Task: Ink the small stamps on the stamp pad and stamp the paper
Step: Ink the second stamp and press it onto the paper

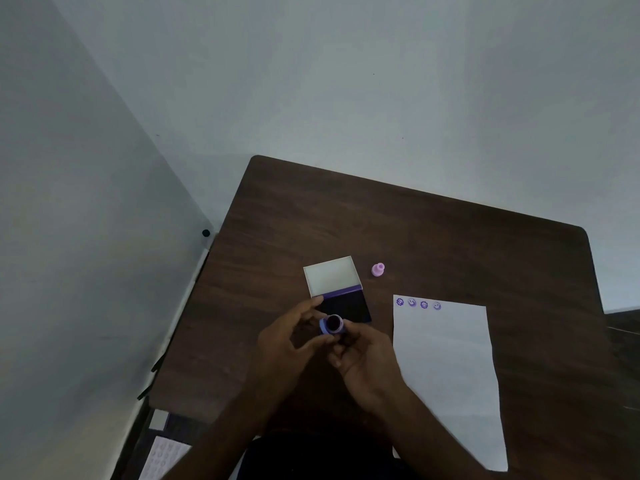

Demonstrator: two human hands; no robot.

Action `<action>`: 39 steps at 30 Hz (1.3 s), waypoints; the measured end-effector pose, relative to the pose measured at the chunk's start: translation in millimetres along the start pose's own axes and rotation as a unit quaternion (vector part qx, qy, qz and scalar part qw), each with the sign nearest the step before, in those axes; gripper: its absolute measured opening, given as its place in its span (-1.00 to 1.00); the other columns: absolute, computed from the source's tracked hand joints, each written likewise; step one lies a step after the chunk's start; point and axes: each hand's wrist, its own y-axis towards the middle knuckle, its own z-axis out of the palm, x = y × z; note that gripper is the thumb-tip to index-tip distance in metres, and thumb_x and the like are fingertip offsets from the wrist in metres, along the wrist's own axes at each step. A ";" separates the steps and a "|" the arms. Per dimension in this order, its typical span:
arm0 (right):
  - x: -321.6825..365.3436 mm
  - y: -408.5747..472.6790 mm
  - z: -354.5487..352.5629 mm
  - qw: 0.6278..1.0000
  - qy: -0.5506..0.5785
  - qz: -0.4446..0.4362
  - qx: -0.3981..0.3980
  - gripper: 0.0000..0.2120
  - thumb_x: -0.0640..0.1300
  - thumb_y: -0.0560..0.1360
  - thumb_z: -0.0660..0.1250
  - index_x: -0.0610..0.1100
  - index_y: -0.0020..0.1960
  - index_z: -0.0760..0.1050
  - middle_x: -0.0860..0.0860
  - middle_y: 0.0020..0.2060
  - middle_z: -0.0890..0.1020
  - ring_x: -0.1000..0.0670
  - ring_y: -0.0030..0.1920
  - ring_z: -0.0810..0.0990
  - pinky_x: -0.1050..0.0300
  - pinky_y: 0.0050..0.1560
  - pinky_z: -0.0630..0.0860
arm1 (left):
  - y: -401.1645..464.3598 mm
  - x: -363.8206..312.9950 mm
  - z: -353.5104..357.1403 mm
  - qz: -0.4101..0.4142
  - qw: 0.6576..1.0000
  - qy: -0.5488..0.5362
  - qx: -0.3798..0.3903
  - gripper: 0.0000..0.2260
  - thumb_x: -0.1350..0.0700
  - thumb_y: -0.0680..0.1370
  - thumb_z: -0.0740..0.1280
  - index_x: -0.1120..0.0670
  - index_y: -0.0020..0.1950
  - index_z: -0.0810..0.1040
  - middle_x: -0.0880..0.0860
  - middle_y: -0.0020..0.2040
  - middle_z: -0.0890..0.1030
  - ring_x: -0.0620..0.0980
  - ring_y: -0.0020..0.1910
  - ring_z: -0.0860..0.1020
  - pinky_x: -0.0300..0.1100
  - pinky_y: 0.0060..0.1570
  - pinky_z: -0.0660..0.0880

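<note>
A small blue-purple stamp is held just in front of the stamp pad, its dark inked face turned up towards me. My right hand pinches the stamp from the right and below. My left hand holds it from the left, with the fingertips reaching the pad's left edge. The pad lies with its white lid flipped back. A pink stamp stands alone to the right of the lid. The white paper lies to the right and bears several purple prints along its top edge.
The dark wooden table stands in a corner against pale walls. A white sheet with faint round marks lies below the table's left edge. Another dark surface shows at the far right.
</note>
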 end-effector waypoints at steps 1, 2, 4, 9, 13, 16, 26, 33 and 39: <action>0.2 1.4 -1.4 1.000 0.007 0.000 0.002 -0.80 -0.18 0.44 0.28 -0.25 -0.11 0.66 -0.25 -0.03 0.66 -0.15 -0.20 0.65 0.09 -0.27 0.52 | 0.0 0.0 1.2 -0.009 1.000 -0.016 -0.006 -0.54 -0.11 0.39 0.46 -0.17 0.25 0.46 -0.29 0.05 0.59 -0.32 0.03 0.54 -0.49 -0.02 0.42; 1.6 -0.7 0.7 1.000 0.008 -0.005 0.004 -0.79 -0.18 0.43 0.28 -0.25 -0.12 0.66 -0.25 -0.04 0.67 -0.14 -0.21 0.65 0.09 -0.29 0.52 | 0.7 0.1 2.6 -0.019 0.999 -0.027 -0.011 -0.55 -0.11 0.38 0.47 -0.16 0.23 0.47 -0.26 0.04 0.60 -0.30 0.02 0.55 -0.49 -0.04 0.42; 2.3 0.8 0.9 1.000 0.006 -0.002 0.003 -0.79 -0.18 0.42 0.28 -0.26 -0.12 0.65 -0.25 -0.07 0.67 -0.13 -0.25 0.64 0.12 -0.35 0.53 | 1.2 3.2 7.1 -0.039 0.999 -0.005 -0.021 -0.64 -0.10 0.35 0.48 -0.19 0.10 0.51 -0.26 -0.02 0.58 -0.26 0.02 0.55 -0.52 -0.07 0.40; 8.0 1.5 6.3 0.994 -0.101 -0.040 -0.029 -0.83 -0.23 0.50 0.24 -0.29 -0.03 0.58 -0.22 -0.12 0.64 -0.09 -0.24 0.62 0.14 -0.34 0.53 | 5.2 14.3 11.8 0.009 0.994 0.104 -0.009 -0.72 0.10 0.40 0.49 -0.11 0.06 0.55 -0.25 0.01 0.47 -0.18 0.03 0.48 -0.63 0.01 0.25; 9.7 2.5 10.8 0.989 -0.130 -0.058 -0.044 -0.85 -0.24 0.50 0.26 -0.30 -0.01 0.54 -0.24 -0.15 0.60 -0.09 -0.26 0.56 0.10 -0.29 0.49 | 9.3 19.0 11.8 0.015 0.985 0.169 -0.009 -0.58 0.19 0.34 0.52 0.10 0.16 0.54 -0.02 0.02 0.50 -0.12 -0.01 0.45 -0.52 -0.07 0.21; 10.5 2.0 11.9 0.988 -0.132 -0.068 -0.042 -0.77 -0.25 0.51 0.24 -0.37 0.08 0.50 -0.26 -0.13 0.58 -0.08 -0.29 0.54 0.16 -0.36 0.50 | 10.1 20.2 12.5 0.029 0.982 0.186 0.006 -0.56 0.19 0.29 0.55 0.12 0.14 0.56 0.00 -0.02 0.53 -0.16 -0.05 0.43 -0.47 -0.06 0.17; 9.7 8.3 8.3 0.983 -0.167 -0.063 -0.039 -0.78 -0.23 0.53 0.21 -0.36 0.08 0.50 -0.19 -0.20 0.57 -0.02 -0.29 0.52 0.18 -0.30 0.48 | 14.0 22.9 14.7 -0.042 0.983 0.168 0.057 -0.58 0.13 0.41 0.47 0.14 0.24 0.51 0.13 0.18 0.53 -0.22 0.03 0.31 -0.67 -0.06 0.14; 15.8 12.3 -1.6 0.976 -0.213 -0.042 -0.014 -0.75 -0.17 0.55 0.20 -0.34 0.08 0.51 -0.13 -0.28 0.57 0.00 -0.37 0.50 0.17 -0.36 0.45 | 26.5 17.5 14.2 -0.046 0.981 0.160 0.102 -0.68 0.11 0.47 0.41 0.14 0.20 0.53 0.05 0.13 0.53 -0.20 0.00 0.38 -0.69 -0.10 0.18; 30.9 20.8 -10.2 0.949 -0.308 -0.038 -0.051 -0.82 -0.13 0.52 0.28 -0.23 -0.14 0.55 -0.11 -0.39 0.54 -0.02 -0.39 0.47 0.18 -0.31 0.45 | 37.9 8.8 22.2 -0.033 0.982 0.159 0.095 -0.67 0.14 0.47 0.42 0.08 0.22 0.52 0.07 0.21 0.54 -0.32 0.03 0.35 -0.56 0.03 0.13</action>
